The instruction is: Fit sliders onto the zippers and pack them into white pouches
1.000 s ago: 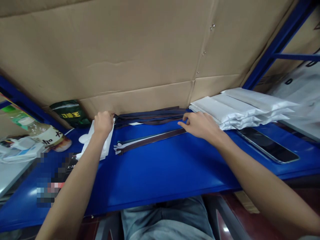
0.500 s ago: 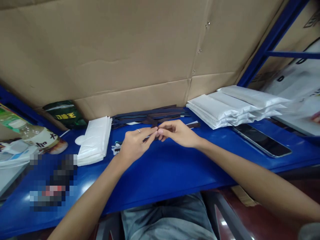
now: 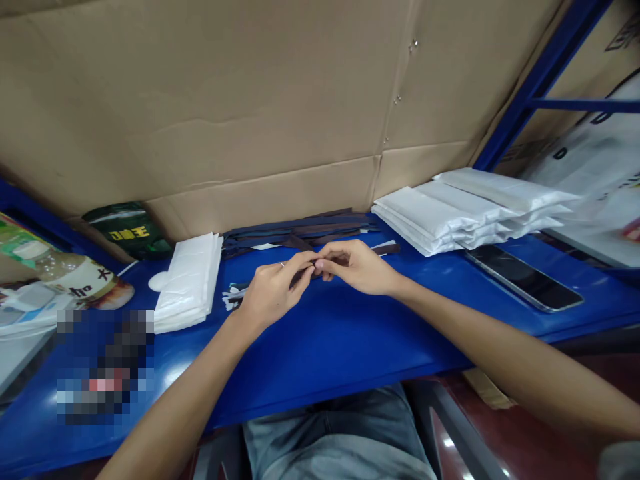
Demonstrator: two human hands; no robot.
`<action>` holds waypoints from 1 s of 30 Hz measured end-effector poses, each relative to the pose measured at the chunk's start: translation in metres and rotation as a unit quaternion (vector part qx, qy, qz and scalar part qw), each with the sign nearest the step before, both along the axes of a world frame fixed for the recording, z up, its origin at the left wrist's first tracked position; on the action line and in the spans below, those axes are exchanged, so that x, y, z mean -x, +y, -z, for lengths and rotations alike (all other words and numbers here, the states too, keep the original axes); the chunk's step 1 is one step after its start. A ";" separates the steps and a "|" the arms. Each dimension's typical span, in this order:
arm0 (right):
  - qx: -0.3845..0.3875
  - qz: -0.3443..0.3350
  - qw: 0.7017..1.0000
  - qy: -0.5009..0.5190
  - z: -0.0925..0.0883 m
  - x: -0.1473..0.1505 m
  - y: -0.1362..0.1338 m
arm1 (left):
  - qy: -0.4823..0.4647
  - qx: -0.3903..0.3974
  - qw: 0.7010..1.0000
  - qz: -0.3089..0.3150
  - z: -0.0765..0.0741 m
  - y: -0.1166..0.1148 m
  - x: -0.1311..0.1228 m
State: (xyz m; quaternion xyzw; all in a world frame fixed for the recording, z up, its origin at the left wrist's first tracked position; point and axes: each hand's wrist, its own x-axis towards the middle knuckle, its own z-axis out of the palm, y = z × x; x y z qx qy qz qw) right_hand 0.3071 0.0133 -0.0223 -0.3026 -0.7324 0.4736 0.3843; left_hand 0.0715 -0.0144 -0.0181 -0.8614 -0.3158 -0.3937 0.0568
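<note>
My left hand (image 3: 277, 288), with a ring on one finger, is closed in a pinch above the blue table. My right hand (image 3: 356, 268) meets it fingertip to fingertip, also pinched. Between them shows a bit of a dark brown strip (image 3: 301, 272), mostly hidden by the fingers. Just behind the hands lies a loose pile of long dark blue and brown strips (image 3: 320, 228), flat and fabric-like. Some strip ends, white and dark (image 3: 233, 295), stick out to the left of my left hand.
White packets are stacked at the right (image 3: 450, 210), with a phone (image 3: 525, 277) in front. At left are folded white packets (image 3: 187, 280), a bottle (image 3: 83, 277), a green pouch (image 3: 127, 230) and a blurred-out object (image 3: 113, 367). A cardboard wall (image 3: 250, 107) rises behind the blue table (image 3: 340, 347).
My left hand has turned slightly and its fingers have closed in nearer to the right fingertips. The right hand stays almost in place. The brown strip between them shows less.
</note>
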 end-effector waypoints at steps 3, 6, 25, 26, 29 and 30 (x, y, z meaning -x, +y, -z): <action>-0.019 0.001 1.000 -0.003 0.001 0.001 -0.001 | -0.012 0.002 1.000 -0.006 0.000 -0.001 -0.002; -0.059 0.022 0.997 -0.036 0.002 0.003 -0.005 | -0.045 0.041 0.998 -0.010 -0.002 -0.002 -0.006; -0.370 0.070 0.910 -0.171 -0.002 -0.003 0.010 | -0.074 0.108 0.990 -0.045 -0.016 -0.002 -0.003; -0.370 0.084 0.907 -0.184 -0.001 -0.010 0.016 | -0.085 0.108 0.989 -0.060 -0.019 -0.001 0.000; -0.354 0.144 0.891 -0.247 0.002 -0.042 0.039 | -0.140 0.101 0.976 -0.131 -0.031 0.008 0.021; -0.347 0.169 0.883 -0.268 0.002 -0.054 0.046 | -0.158 0.093 0.970 -0.160 -0.036 0.013 0.033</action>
